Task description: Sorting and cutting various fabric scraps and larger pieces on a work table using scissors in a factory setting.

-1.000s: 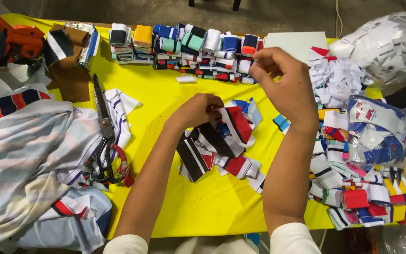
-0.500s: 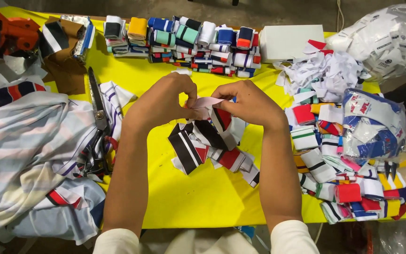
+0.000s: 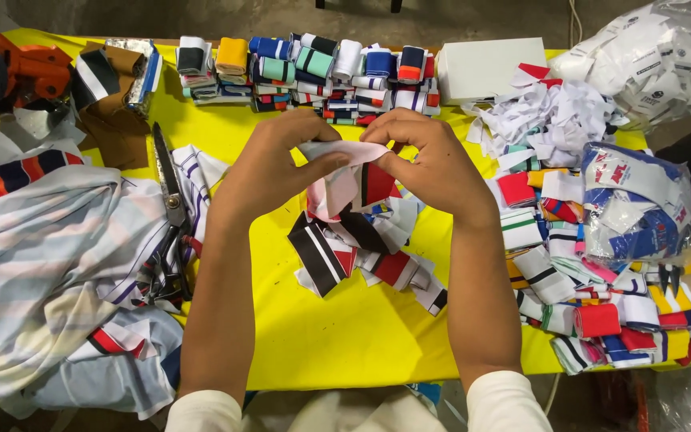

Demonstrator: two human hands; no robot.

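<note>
Over the middle of the yellow bench [image 3: 345, 344], we hold a pale pink and white strip of fabric [image 3: 337, 172] pinched between both hands. Our left hand [image 3: 277, 164] is closed on its left end, thumb and fingertips pressed together; our right hand [image 3: 433, 164] is closed on its right end, where a red patch shows.

Directly below the hands, toward six o'clock, a loose heap of striped strips [image 3: 361, 256] in black, white and red lies unsorted. At twelve o'clock a row of folded bundles [image 3: 313, 72] runs along the far edge of the bench, neat and stacked, beside a white box [image 3: 489, 68]. At three o'clock more strips and small rolls [image 3: 601, 304] spread in a wide pile, with plastic bags [image 3: 641, 200] among them. At nine o'clock lie scissors [image 3: 171, 216] and a mound of striped cloth [image 3: 49, 264].

By our reading, the folding is partly done: the far row looks finished, while the heap under our hands and much of the right-hand pile is left, and the strip in hand is only partway folded.
</note>
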